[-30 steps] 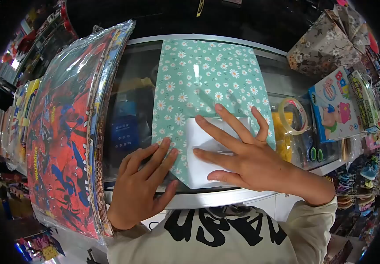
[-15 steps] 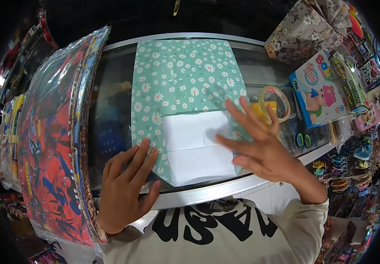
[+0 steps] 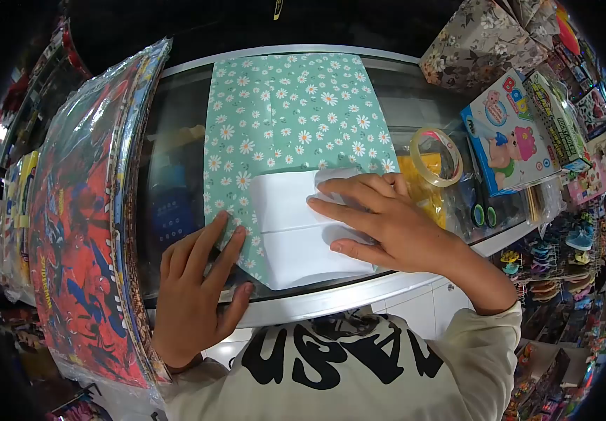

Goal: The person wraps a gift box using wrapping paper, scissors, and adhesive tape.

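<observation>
A sheet of green daisy-print wrapping paper [image 3: 285, 116] lies on the glass counter. At its near end sits a folded part with the plain white side [image 3: 292, 256] facing up and a crease running across it. My right hand [image 3: 387, 221] rests on the right part of this white area, palm down, fingers stretched towards the left. My left hand [image 3: 201, 288] is spread at the paper's lower left edge, its fingertips touching the green side. Neither hand grips anything. Whether anything lies under the white fold is hidden.
To the right stand a roll of clear tape [image 3: 435, 158], a yellow packet [image 3: 419, 186], green-handled scissors [image 3: 484, 216], a baby toy box [image 3: 510, 140] and a floral gift bag [image 3: 482, 45]. Plastic-covered Spider-Man sheets [image 3: 82, 231] are stacked on the left. The counter's metal edge [image 3: 317, 302] runs in front.
My right hand has come down and left onto the white paper. The paper has shifted slightly left and away from me. My left hand has barely moved.
</observation>
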### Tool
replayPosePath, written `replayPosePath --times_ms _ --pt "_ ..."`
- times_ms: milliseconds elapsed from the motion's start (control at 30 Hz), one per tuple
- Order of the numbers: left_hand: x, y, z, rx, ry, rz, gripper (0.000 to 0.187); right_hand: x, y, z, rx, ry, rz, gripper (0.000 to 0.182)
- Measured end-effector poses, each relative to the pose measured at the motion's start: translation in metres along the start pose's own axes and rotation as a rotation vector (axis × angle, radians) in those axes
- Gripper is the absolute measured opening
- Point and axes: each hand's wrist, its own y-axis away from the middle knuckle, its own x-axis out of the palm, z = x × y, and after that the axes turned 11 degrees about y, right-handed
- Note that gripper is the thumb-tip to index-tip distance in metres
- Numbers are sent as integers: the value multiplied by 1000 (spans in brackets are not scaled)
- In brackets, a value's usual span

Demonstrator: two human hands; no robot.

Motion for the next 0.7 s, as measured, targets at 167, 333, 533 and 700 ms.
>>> replayPosePath --times_ms 167,333,533,700 --pt "1 1 2 17 -12 8 59 4 3 4 22 84 -24 53" --pt "0 -2 0 52 3 21 60 6 2 5 -5 107 -29 49" --pt "0 -6 -4 33 -35 94 63 5 3 7 -42 170 -19 49" --pt "4 -7 -9 -10 -7 49 69 0 -1 8 -91 188 -51 45"
